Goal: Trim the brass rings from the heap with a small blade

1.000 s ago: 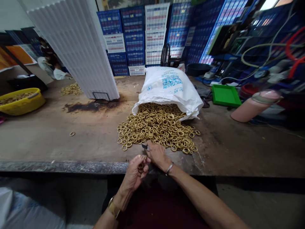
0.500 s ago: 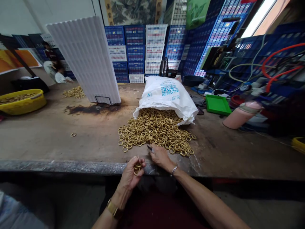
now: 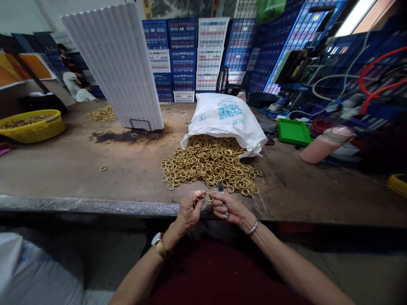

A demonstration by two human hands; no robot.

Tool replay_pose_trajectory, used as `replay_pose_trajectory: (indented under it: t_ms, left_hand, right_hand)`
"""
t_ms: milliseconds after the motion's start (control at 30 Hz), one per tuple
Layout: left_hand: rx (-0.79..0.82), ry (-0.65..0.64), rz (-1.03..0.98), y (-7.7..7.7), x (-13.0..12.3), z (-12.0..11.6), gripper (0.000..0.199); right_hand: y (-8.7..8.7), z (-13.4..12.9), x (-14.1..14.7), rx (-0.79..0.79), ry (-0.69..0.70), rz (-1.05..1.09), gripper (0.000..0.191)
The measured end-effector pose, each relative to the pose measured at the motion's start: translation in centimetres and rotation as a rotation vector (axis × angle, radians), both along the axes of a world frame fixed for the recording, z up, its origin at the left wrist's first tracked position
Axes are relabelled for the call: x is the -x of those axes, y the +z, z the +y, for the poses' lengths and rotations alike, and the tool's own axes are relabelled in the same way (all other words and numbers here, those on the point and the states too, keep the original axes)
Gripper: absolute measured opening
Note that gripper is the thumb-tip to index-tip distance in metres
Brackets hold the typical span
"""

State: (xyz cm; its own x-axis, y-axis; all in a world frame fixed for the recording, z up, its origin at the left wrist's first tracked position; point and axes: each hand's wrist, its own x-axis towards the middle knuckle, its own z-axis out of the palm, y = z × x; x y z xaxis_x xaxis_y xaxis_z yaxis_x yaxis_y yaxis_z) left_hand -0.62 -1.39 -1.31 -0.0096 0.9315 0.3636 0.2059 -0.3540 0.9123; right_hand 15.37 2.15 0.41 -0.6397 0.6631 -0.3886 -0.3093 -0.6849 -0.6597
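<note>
Between my two hands, at the table's front edge, a brass-coloured ring [image 3: 209, 197] is pinched at its sides by the fingertips. My left hand [image 3: 190, 208] is closed, with a bit of another ring showing inside the fingers. My right hand [image 3: 229, 207] is also closed; a small dark-bladed tool [image 3: 220, 187] sticks up from it. Just beyond the hands lies a heap of rings [image 3: 210, 165], spilling from the mouth of a white sack [image 3: 227, 116]. One loose ring [image 3: 103, 168] rests on the table to the left.
A white corrugated panel [image 3: 117, 63] stands on the table [image 3: 57, 173]. At the left is a yellow basin [image 3: 34, 132]; at the right are a green tray [image 3: 294, 132] and a pink bottle [image 3: 324, 146]. Stacked crates [image 3: 183, 61] and people [image 3: 83, 92] are farther back.
My left hand has turned over, closed more and moved right and up. My right hand has left the heap's edge for the left hand, and a ring is now held between them. The view has tilted down.
</note>
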Motion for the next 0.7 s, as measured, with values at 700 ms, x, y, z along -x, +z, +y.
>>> replay_pose_trajectory:
  t_ms: [700]
  left_hand:
    - [-0.341,-0.157,0.509,-0.7,0.8,1.3,0.015]
  right_hand:
    - [-1.8,0.4,0.2,0.23,0.012,0.166,0.01]
